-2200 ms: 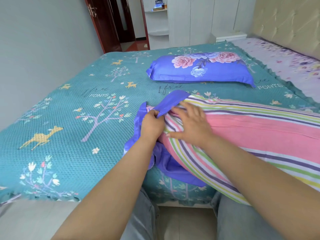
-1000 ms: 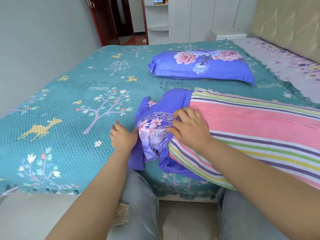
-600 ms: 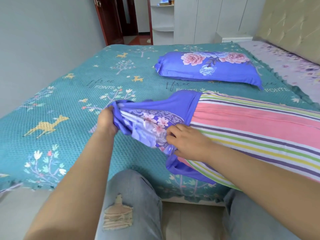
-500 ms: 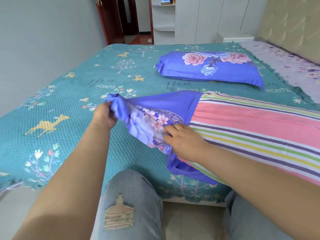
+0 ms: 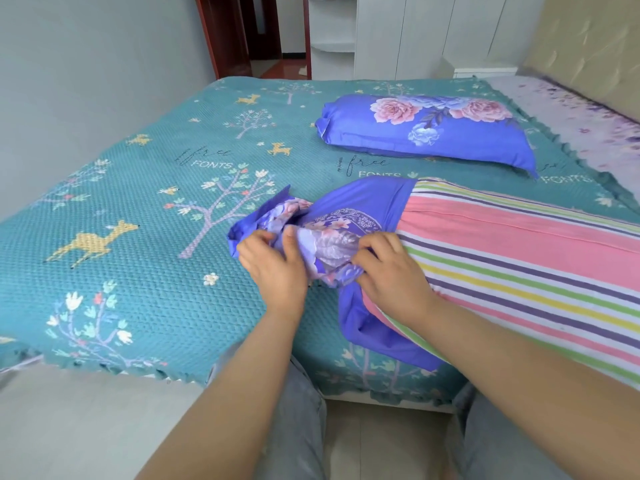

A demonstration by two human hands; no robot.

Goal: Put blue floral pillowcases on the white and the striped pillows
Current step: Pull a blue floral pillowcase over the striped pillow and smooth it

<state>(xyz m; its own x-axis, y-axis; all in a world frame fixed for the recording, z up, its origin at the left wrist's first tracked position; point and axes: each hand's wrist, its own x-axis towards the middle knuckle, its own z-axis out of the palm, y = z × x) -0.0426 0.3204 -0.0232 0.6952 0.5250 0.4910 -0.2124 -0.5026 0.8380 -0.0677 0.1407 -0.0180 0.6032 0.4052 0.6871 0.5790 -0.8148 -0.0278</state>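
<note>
Both hands, left hand (image 5: 273, 268) and right hand (image 5: 391, 271), grip the bunched blue floral pillowcase (image 5: 329, 237), which covers only the striped pillow's (image 5: 519, 258) end under them. Beyond them on the bed (image 5: 138, 202) lies a finished cased pillow (image 5: 426, 128), so I judge half the task done.

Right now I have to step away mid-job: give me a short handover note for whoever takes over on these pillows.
Left hand: grips the bunched blue floral pillowcase.
Right hand: pinches the same pillowcase at the near end of the striped pillow.
Done: one pillow in its blue floral case lies farther back on the teal bedspread.
Left: only the striped pillow's end is covered; unbunch the case, draw it along the whole pillow, and close it.
</note>
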